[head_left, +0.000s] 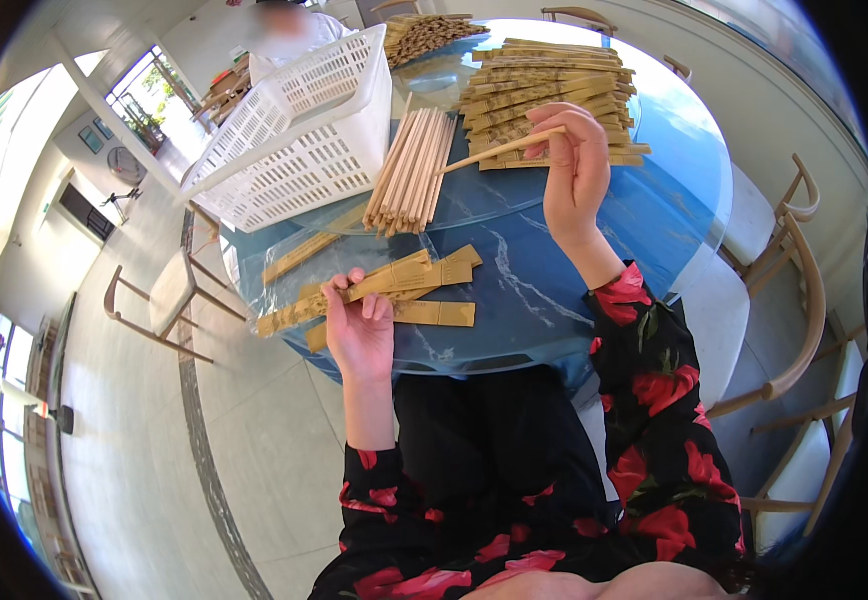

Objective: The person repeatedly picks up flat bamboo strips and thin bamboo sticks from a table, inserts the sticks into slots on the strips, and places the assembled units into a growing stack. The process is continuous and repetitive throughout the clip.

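In the head view, notice on the near side of the white basket [324, 172] the left hand [362, 325], with fingers curled closed over a brown paper sleeve [404, 275], near the edge of the blue surface [544, 275]. Notice to the right of the basket, past the stick bundle [414, 172], the right hand [576, 165], pinching a slim wooden stick [499, 150] by its end, just before the sleeve pile [544, 75]. By judgement, better pinch lightly, steady the stick and avoid creasing the sleeve.
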`<state>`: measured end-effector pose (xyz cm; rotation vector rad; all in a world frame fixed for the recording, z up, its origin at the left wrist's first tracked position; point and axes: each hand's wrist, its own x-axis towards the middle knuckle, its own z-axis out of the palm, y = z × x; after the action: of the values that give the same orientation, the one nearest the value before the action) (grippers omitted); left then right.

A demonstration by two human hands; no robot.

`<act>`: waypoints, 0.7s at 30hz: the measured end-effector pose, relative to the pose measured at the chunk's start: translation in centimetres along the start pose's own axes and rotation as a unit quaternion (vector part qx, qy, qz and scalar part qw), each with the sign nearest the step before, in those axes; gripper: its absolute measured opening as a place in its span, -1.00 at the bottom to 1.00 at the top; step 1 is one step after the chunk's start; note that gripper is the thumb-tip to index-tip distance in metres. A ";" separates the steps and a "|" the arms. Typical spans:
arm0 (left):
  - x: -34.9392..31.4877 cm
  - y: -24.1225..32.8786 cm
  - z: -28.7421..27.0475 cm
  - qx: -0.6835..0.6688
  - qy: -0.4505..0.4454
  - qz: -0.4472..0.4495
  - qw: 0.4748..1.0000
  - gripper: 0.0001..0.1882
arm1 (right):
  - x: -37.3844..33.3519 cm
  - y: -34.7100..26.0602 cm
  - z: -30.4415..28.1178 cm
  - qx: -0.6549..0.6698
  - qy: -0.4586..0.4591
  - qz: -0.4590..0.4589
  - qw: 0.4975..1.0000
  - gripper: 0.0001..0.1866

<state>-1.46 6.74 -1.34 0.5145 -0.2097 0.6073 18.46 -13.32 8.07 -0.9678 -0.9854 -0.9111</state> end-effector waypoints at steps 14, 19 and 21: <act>0.0 -0.2 0.4 -0.040 0.016 0.031 0.999 -0.76 | -0.3 3.9 -3.7 0.271 0.173 0.509 0.799 -0.86; 0.1 -0.3 0.5 -0.043 0.014 0.033 0.998 -0.75 | -0.3 3.6 -3.7 0.274 0.170 0.511 0.797 -0.87; 0.0 -0.1 0.3 -0.040 0.016 0.038 0.998 -0.75 | -0.4 3.4 -3.4 0.264 0.158 0.522 0.795 -0.85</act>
<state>-1.38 6.53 -1.11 0.4201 -0.2235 0.6777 22.30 -15.40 6.04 -0.6721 -0.2536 0.1614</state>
